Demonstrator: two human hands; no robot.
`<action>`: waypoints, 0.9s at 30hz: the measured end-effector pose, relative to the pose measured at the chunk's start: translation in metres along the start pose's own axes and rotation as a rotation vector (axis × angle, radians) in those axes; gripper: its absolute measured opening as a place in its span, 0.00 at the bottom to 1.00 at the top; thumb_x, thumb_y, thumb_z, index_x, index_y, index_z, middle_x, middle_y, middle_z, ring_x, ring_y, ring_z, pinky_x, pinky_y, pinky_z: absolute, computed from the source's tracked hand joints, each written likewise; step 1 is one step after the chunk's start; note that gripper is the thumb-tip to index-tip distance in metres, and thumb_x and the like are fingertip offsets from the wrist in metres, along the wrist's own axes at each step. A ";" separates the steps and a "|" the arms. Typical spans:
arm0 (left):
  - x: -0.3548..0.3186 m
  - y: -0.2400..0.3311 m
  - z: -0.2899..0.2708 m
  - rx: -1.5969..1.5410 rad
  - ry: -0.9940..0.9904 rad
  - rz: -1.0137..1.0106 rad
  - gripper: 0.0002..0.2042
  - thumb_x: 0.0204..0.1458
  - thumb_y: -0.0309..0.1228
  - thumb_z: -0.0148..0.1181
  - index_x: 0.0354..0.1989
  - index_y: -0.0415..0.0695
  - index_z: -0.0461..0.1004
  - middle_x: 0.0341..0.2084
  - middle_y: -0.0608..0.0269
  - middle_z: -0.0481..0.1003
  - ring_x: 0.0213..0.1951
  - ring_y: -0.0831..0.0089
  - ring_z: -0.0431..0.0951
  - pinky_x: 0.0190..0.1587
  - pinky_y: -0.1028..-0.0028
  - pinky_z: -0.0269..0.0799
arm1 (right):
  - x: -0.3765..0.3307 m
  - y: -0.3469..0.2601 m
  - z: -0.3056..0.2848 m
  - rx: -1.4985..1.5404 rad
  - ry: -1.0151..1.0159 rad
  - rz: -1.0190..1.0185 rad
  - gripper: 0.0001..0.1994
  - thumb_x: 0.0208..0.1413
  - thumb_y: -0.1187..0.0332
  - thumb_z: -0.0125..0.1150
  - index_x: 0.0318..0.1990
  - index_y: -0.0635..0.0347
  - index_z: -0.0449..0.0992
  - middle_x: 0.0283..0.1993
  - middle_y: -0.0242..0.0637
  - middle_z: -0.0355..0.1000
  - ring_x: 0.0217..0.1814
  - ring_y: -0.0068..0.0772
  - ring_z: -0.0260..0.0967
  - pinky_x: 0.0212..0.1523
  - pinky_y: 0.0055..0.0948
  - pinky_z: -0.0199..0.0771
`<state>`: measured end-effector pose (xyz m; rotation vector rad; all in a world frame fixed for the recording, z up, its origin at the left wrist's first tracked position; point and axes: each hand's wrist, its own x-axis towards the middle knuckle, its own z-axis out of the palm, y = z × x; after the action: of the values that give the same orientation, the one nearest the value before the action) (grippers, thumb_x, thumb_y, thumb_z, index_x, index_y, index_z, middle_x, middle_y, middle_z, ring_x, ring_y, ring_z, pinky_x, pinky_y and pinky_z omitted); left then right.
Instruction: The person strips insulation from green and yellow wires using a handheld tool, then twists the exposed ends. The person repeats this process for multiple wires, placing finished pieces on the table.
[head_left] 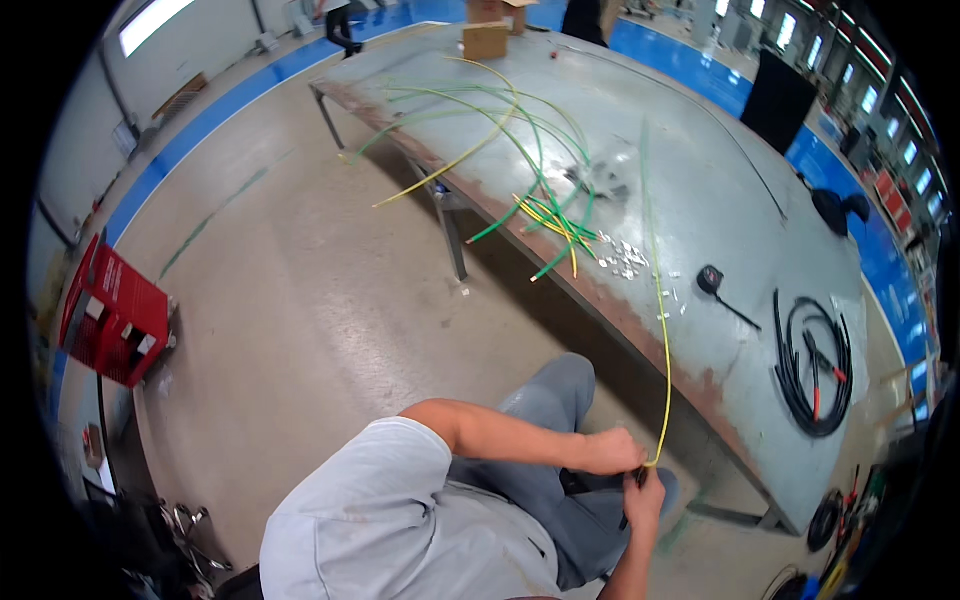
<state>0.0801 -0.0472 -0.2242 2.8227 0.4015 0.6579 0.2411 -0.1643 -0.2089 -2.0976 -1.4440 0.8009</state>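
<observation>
My left hand (608, 450) and my right hand (645, 492) meet over my lap, just below the table's rusty front edge. Together they grip the near end of a long yellow-green wire (662, 330), which rises from my hands and runs away across the grey metal table (700, 180). My right hand also closes on a dark hand tool (628, 515) at the wire's end; I cannot make out what kind of tool it is. My grey trousers lie underneath both hands.
Several green and yellow-green wires (540, 190) fan over the table and hang off its edge. Small metal pieces (625, 260), a black tape measure (710, 280), a black cable coil (815, 365) and a cardboard box (485, 40) lie on it. A red crate (115, 315) stands on the floor.
</observation>
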 end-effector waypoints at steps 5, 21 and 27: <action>0.001 -0.007 -0.043 -0.125 0.112 -0.138 0.07 0.51 0.29 0.62 0.39 0.48 0.78 0.29 0.56 0.79 0.28 0.55 0.83 0.28 0.59 0.79 | 0.012 -0.044 -0.012 0.359 -0.095 0.136 0.16 0.61 0.73 0.57 0.55 0.67 0.78 0.37 0.46 0.80 0.40 0.41 0.82 0.36 0.41 0.84; 0.011 -0.007 -0.096 -0.783 -0.026 -0.618 0.09 0.66 0.28 0.60 0.47 0.35 0.81 0.21 0.64 0.76 0.22 0.81 0.76 0.28 0.75 0.71 | 0.011 0.040 -0.091 1.294 0.410 0.103 0.16 0.61 0.80 0.48 0.56 0.64 0.71 0.55 0.46 0.76 0.58 0.44 0.79 0.61 0.41 0.79; 0.023 0.002 -0.121 -0.875 0.026 -0.648 0.09 0.68 0.28 0.59 0.47 0.35 0.81 0.23 0.69 0.76 0.24 0.82 0.77 0.28 0.77 0.71 | 0.009 0.023 -0.054 1.471 -0.047 0.108 0.12 0.63 0.77 0.51 0.52 0.66 0.73 0.41 0.43 0.76 0.45 0.41 0.79 0.49 0.37 0.80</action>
<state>0.0449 -0.0247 -0.1083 1.7239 0.7566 0.5343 0.2964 -0.1660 -0.1877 -0.9693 -0.3639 1.3492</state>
